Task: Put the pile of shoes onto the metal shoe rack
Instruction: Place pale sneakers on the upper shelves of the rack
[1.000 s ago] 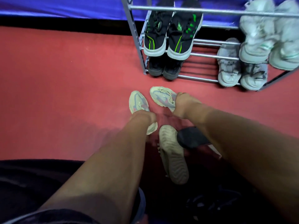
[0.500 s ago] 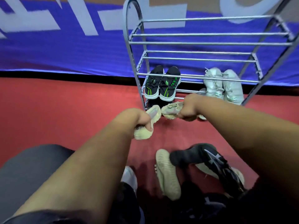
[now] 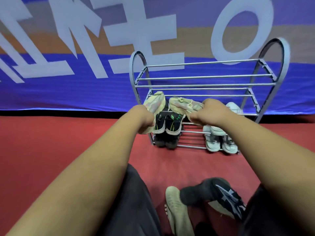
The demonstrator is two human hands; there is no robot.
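Observation:
My left hand [image 3: 144, 117] grips one pale yellow sneaker [image 3: 156, 103] by its heel, toe pointing up. My right hand [image 3: 210, 111] holds the matching pale yellow sneaker [image 3: 183, 103], toe pointing left. Both shoes hang in the air in front of the metal shoe rack [image 3: 204, 85], at the height of its middle shelves, toward its left side. On the rack sit a black and green pair [image 3: 167, 124], a dark pair [image 3: 166, 142] below it, and pale grey shoes [image 3: 219, 142] at the right. The rack's upper shelves are bare.
On the red floor [image 3: 59, 142] near me lie a cream shoe sole-up [image 3: 177, 206] and a black sneaker with white pattern [image 3: 221, 195]. A blue banner with white letters [image 3: 76, 74] stands behind the rack. My dark-clothed knees fill the bottom edge.
Both hands closed on the yellow pair on the floor, lifted it and carried it forward up to the rack. My view has tilted upward, showing the whole rack.

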